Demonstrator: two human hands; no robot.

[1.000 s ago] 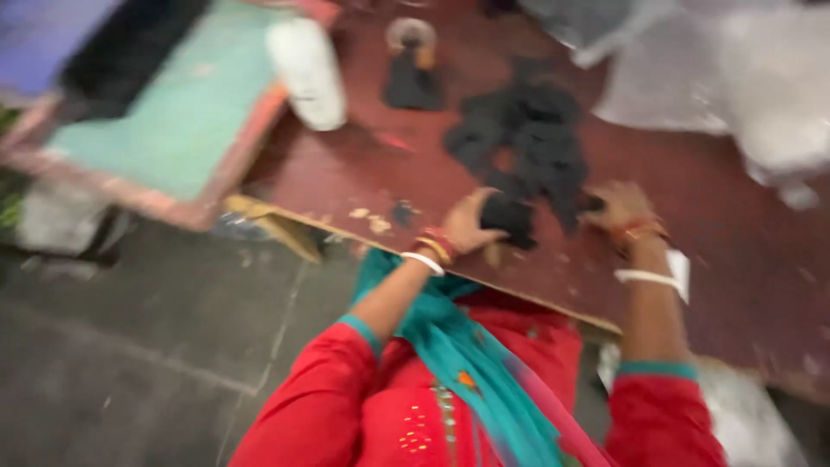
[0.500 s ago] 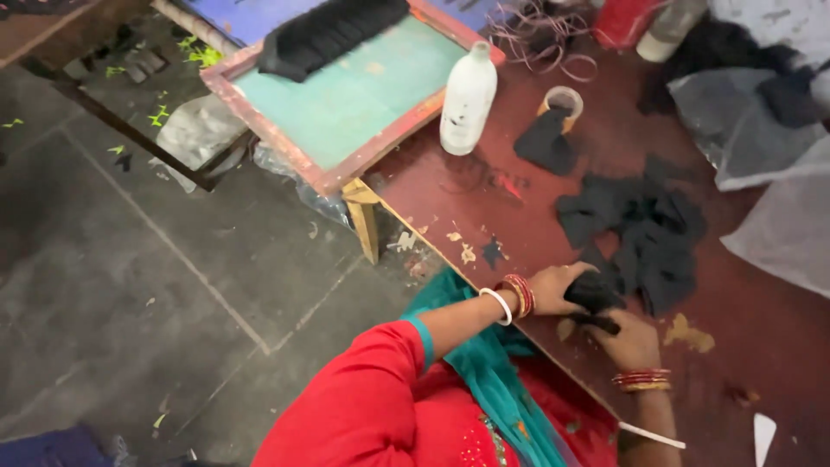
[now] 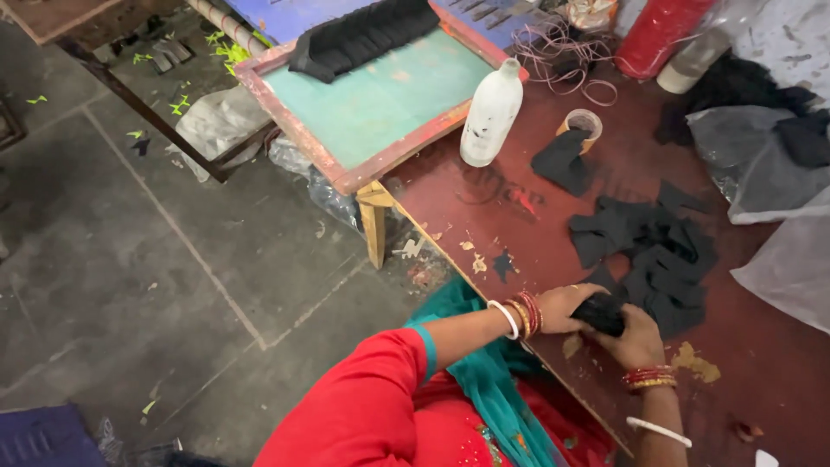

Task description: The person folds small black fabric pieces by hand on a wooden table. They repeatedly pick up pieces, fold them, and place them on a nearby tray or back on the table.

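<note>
We see soft, even daylight and only faint shadows. The picture is sharp at centre, slightly smeared toward the lower edge, with pale glare on the plastic sheet [image 3: 791, 268] at right.

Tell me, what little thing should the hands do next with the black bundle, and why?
Probably set the black bundle down on a bare patch of the red table, apart from the loose black pieces. Both the left hand and right hand are closed around it at the table's near edge, right beside that scattered pile, so it looks gathered.
</note>
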